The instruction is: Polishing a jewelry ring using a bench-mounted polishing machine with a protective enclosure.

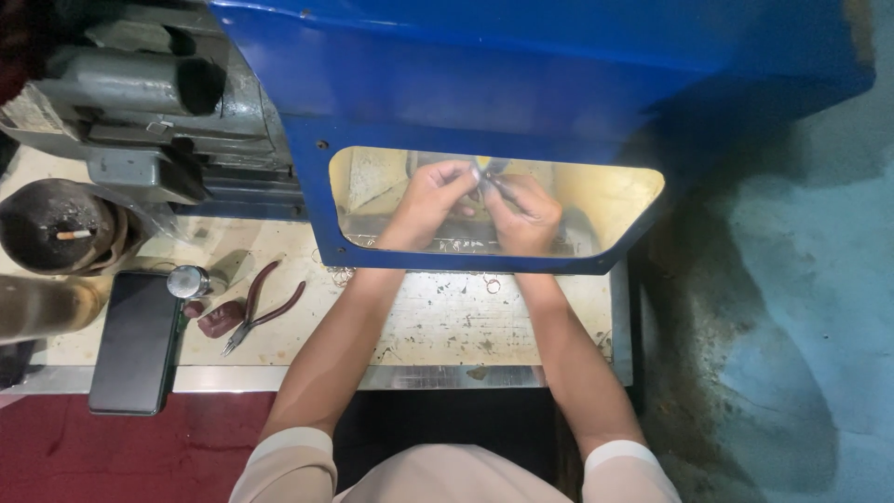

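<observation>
Pinching a tiny part [486, 177] between left hand [424, 200] and right hand [523, 212], cigarette [73, 235] in round dish [28, 200]

A blue machine guard [521, 65] with a clear window spans the top, warm yellow light glowing behind it. Below lies a worn, pale bench [447, 321] with a metal front edge. To the right is stained grey-blue floor [792, 307], and red flooring [130, 456] shows at lower left.

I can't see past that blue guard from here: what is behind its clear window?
Behind the window of the blue guard, both hands, left and right, meet over a small object pinched at the fingertips. Their fingers cover it, so its kind cannot be told.
</observation>
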